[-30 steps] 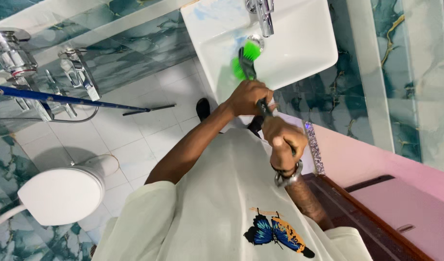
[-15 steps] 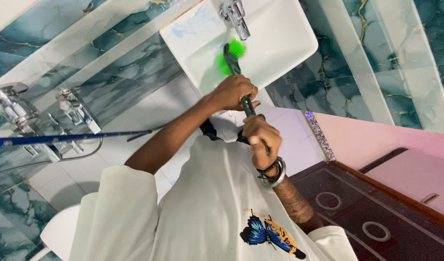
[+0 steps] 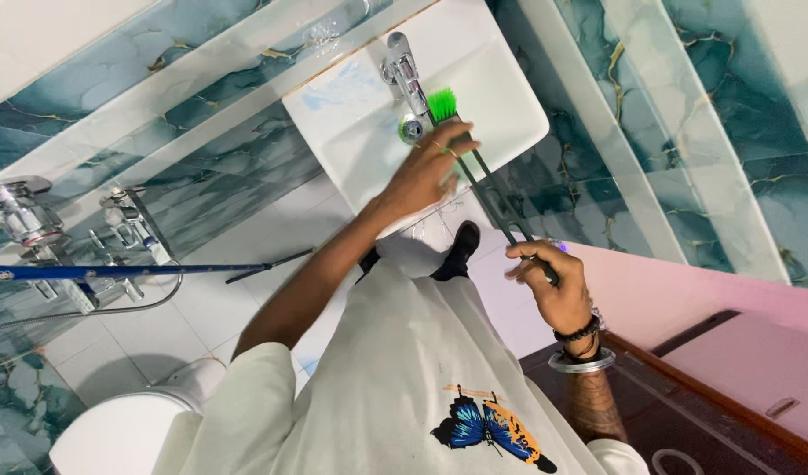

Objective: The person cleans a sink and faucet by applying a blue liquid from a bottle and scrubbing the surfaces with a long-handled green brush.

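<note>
Over the white basin (image 3: 509, 105), the green brush (image 3: 442, 103) lifted clear; right hand (image 3: 553, 286) gripped its handle, left hand (image 3: 426, 176) fingers loosened, spread.

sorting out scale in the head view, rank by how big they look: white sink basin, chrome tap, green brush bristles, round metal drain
1. White ceramic sink basin, plainly the largest.
2. Chrome tap.
3. Green brush bristles, a bit smaller than the tap.
4. Round metal drain, smallest, though partly hidden by the left hand.

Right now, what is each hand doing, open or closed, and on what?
Left hand: fingers open, laid on the brush near its green bristles.
Right hand: closed on the end of the brush handle.
</note>
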